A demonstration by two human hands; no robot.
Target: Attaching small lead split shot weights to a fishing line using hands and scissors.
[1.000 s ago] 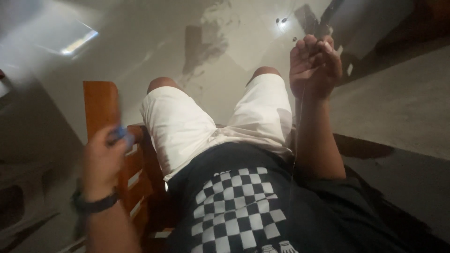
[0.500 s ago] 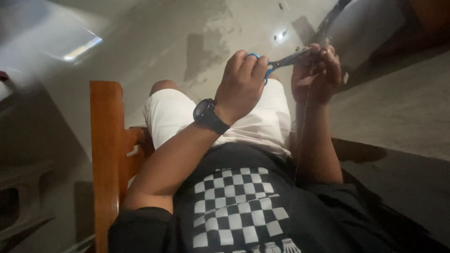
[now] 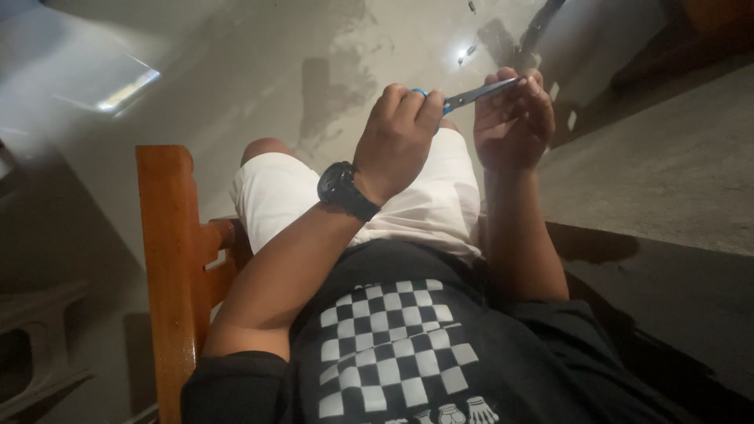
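I sit on a wooden chair and look down at my lap. My left hand, with a black watch on its wrist, grips blue-handled scissors. The metal blades point right and reach the fingertips of my right hand. That hand is raised with its fingers curled and pinched at the blade tips; what it holds is too small to make out. Both hands hover above my white shorts.
A wooden chair arm stands at my left side. The grey concrete floor lies below, with a bright patch of light at the upper left and a dark object at the upper right. I wear a black shirt with a white checker print.
My left hand came up from beside the chair arm with the scissors and moved right to meet my right hand. The right hand stayed raised.
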